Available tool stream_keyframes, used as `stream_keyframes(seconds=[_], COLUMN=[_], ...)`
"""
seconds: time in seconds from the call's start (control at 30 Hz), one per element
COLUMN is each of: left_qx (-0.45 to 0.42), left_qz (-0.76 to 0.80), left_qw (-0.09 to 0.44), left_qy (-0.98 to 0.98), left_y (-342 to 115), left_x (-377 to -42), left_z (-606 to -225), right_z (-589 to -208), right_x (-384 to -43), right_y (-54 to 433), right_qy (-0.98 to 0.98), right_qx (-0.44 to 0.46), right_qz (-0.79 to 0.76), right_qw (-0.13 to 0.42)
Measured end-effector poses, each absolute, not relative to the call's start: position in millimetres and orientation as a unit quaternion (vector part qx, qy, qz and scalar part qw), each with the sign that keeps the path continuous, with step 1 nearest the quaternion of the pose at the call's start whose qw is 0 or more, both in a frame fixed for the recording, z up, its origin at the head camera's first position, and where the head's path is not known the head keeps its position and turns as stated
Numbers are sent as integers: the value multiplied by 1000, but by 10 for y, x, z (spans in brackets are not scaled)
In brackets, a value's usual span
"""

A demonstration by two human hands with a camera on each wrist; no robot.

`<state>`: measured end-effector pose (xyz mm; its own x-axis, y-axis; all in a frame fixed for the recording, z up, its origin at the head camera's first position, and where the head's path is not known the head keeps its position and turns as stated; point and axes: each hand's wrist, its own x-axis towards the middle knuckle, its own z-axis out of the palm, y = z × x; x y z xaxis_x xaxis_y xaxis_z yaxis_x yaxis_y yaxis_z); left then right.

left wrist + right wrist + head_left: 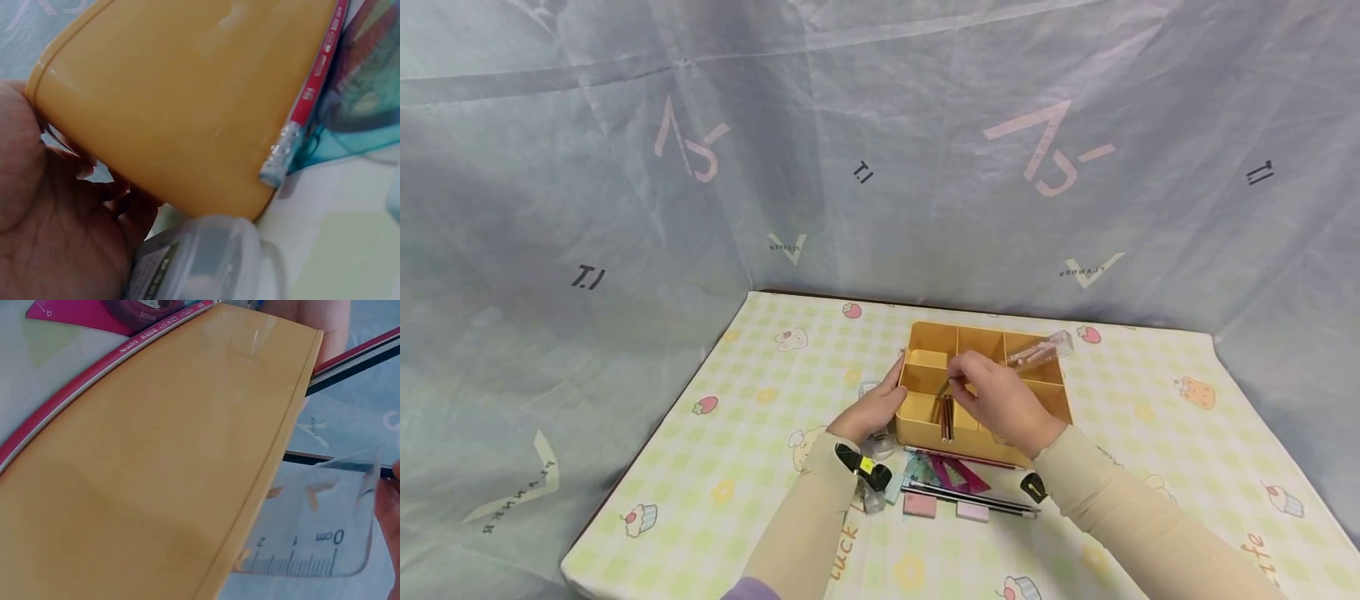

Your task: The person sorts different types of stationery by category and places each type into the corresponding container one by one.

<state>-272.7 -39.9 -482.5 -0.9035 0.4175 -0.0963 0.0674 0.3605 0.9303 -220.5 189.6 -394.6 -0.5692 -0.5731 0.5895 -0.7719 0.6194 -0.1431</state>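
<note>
A yellow compartment organizer box stands on the table. My left hand holds its left side, with the thumb by the rim; in the left wrist view the fingers lie against the outer wall. Over the front middle compartments, my right hand pinches a dark pencil that points down to the left. A few pencils lean over the front rim beside it. In the right wrist view, a clear ruler sticks out past the rim, below the pinched pencil. The right fingertips are partly cut off there.
A red pencil lies along the box's front wall. Nearer are a magenta set square, dark pencils, a pink eraser and a lilac eraser. Clear plastic cases lie at left; a clear tube juts from the back right.
</note>
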Motion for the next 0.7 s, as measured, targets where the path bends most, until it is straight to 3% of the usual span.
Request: stream_keyframes(seconds=[0.23, 0.43, 0.7], left_qx=[144, 143, 150], left_qz=[540, 538, 534], left_qw=[161, 162, 162], left_qy=[813, 815, 816], left_y=[-394, -396, -405], left_x=[-2722, -2729, -2736], left_z=[-4824, -4826, -4830], right_z=[-3985, -4045, -4053], right_x=[-2168, -2131, -2115], right_y=[1906, 1928, 1910], right_qy=[-824, -791, -783], right_qx=[478, 550, 572], right_qz=[191, 207, 219], right_qw=[238, 170, 107])
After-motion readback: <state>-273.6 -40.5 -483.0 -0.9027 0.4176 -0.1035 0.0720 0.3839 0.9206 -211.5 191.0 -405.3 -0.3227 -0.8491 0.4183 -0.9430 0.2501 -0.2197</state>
